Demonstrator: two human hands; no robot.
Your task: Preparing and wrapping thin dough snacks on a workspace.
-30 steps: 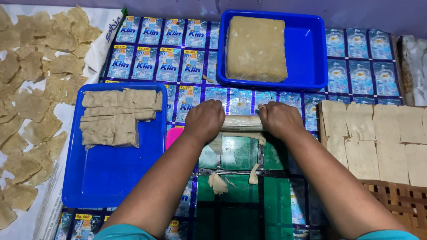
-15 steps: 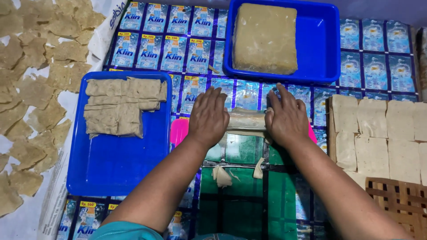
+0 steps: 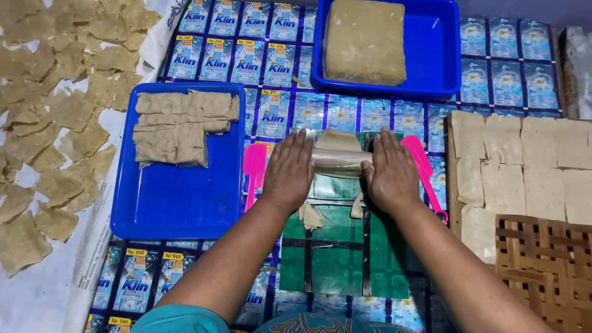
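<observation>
A person's left hand [image 3: 288, 174] and right hand [image 3: 390, 174] lie flat, fingers stretched out and palms down, on the two ends of a clear roller [image 3: 341, 161] set crosswise between them. Neither hand is clenched; both press on the roller rather than grasp it. Beneath the roller a thin sheet of tan dough [image 3: 338, 140] spreads out on a green sheet [image 3: 336, 259] covering the worktop [image 3: 493, 86], which is lined with blue printed sachets. Small dough scraps [image 3: 310, 216] lie just below the left hand. A pink spatula [image 3: 253, 165] rests just beside the left hand, and a second pink spatula [image 3: 424, 168] lies just beside the right hand. To the left, a blue tray [image 3: 179, 197] holds a stack of flat dough sheets [image 3: 182, 126]. At the top, another blue tray [image 3: 441, 61] holds a thick dough block [image 3: 365, 42]. On the right, pale dough squares [image 3: 524, 166] lie in rows on a woven mat [image 3: 549, 265]. On the far left, loose squares [image 3: 55, 111] are spread across white cloth [image 3: 37, 296].
</observation>
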